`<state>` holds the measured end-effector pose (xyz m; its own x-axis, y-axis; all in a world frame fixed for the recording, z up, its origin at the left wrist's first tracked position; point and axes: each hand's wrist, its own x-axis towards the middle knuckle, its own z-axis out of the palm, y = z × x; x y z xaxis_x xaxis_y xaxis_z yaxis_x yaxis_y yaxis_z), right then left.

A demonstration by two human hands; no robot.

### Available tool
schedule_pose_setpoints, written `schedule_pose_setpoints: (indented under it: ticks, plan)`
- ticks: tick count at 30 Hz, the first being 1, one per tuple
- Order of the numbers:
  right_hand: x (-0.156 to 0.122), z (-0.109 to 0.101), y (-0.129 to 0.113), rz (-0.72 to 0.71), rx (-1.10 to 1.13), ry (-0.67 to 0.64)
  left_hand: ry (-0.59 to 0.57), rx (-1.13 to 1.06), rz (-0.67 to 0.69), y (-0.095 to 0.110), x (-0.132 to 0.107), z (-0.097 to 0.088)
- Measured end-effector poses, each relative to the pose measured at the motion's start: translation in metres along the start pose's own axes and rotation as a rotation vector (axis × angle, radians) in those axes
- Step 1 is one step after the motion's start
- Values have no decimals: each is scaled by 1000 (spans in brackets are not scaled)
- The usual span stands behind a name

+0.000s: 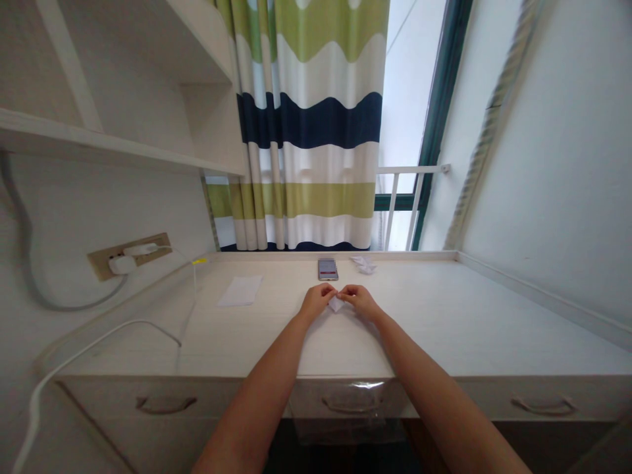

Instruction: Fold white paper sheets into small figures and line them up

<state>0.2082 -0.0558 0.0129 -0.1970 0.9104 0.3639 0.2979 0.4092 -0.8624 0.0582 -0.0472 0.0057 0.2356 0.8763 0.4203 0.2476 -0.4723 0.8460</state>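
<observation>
Between my hands is a small piece of folded white paper (336,304), pointed at its lower end and held just above or on the desk. My left hand (317,299) pinches its upper left side with the fingertips. On the other side, my right hand (361,299) grips the upper right part between thumb and fingers. The fingertips of both hands nearly meet and cover the top of the paper. A phone (328,269) with a lit screen lies just beyond my hands. Several folded white paper shapes (364,264) sit behind my right hand.
Flat white sheets (241,291) lie on the desk (494,322) to the left. A white cable (113,332) crosses the desk's left end, near a wall socket (129,255) with plugs. A striped curtain (328,125) hangs behind the desk; a shelf (123,148) juts out at upper left.
</observation>
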Motion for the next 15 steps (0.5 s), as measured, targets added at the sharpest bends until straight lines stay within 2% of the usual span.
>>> schedule_pose_setpoints:
  ticks: [5,11,15]
  plan:
    - [1,0,0,-8,55,23,80,-3,14,4,-1,-2]
    - [4,0,-1,34,251,109,223,-122,-29,6,2,-5]
    - [6,1,2,27,362,176,232,-180,-19,6,3,-6]
